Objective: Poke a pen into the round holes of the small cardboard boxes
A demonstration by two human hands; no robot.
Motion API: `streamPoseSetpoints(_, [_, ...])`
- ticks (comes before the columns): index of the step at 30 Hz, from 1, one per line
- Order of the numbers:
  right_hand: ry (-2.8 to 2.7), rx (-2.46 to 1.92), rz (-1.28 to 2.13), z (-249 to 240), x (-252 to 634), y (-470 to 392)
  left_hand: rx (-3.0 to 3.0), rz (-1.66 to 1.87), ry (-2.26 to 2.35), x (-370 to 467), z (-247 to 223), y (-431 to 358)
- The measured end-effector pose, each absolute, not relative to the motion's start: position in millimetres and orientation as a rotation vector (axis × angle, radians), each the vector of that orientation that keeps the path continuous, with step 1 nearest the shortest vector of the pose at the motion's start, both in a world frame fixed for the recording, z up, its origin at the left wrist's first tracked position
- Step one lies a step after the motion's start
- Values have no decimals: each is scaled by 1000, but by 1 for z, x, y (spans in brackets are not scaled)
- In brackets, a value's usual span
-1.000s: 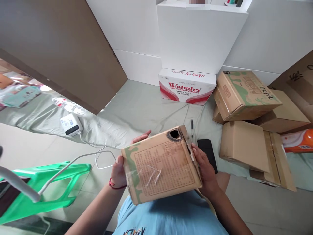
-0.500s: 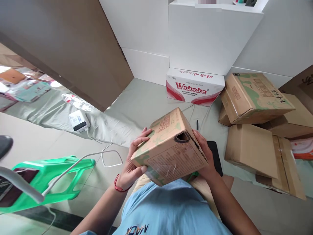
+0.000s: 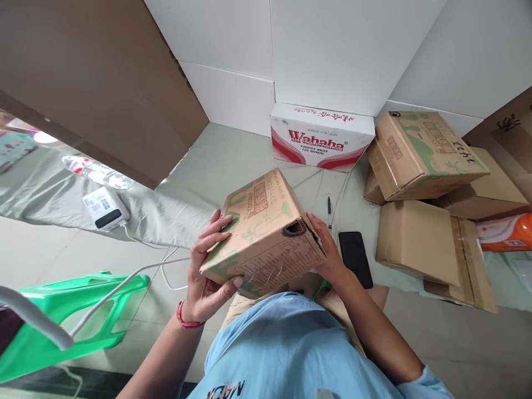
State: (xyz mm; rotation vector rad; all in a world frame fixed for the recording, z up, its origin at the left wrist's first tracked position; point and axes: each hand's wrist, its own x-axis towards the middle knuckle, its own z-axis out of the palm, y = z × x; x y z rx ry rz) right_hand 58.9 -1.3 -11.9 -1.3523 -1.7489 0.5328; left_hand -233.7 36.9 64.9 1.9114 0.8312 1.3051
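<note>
Well, a brown carton (image 3: pixel 262 231) (green-printed) with a dark-rimmed corner hole (image 3: pixel 295 228).

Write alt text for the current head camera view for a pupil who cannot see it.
A person's left hand and right hand hold a tilted cardboard box with a dark hole at one corner. Beyond it, a red and white Wahaha carton stands on pale cloth; a pen, a black phone and stacked brown boxes are to the right.
</note>
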Motion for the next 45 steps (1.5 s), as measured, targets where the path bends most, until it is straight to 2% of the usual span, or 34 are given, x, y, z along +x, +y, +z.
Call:
streamPoseSetpoints(7, [-1675, -1495, 686, -28, 66, -13, 1992, 1294, 912, -214, 56, 49])
streamPoseSetpoints(10, [-1728, -1634, 511, -28, 81, -34, 2006, 1267, 1007, -199, 57, 58])
streamPoseSetpoints(15, [-1437, -2248, 2, -26, 117, -91, 1925, 1210, 1123, -176, 63, 70])
streamPoseSetpoints(19, [-1403, -2540, 26, -40, 121, -119, 1913, 1246, 1128, -157, 60, 74])
streamPoseSetpoints(25, [-1377, -2576, -53, -57, 106, -116, 1885, 1239, 1141, -146, 59, 85])
streamPoseSetpoints(36, [-1314, -2659, 137, -59, 127, -105, 1972, 1222, 1162, -150, 56, 83])
streamPoseSetpoints(41, [-1329, -2627, 112, -61, 125, -109, 2166, 1119, 1148, -174, 34, 64])
streamPoseSetpoints(45, [-1331, -2620, 109, -61, 126, -110, 2108, 1132, 1359, -207, 11, 46])
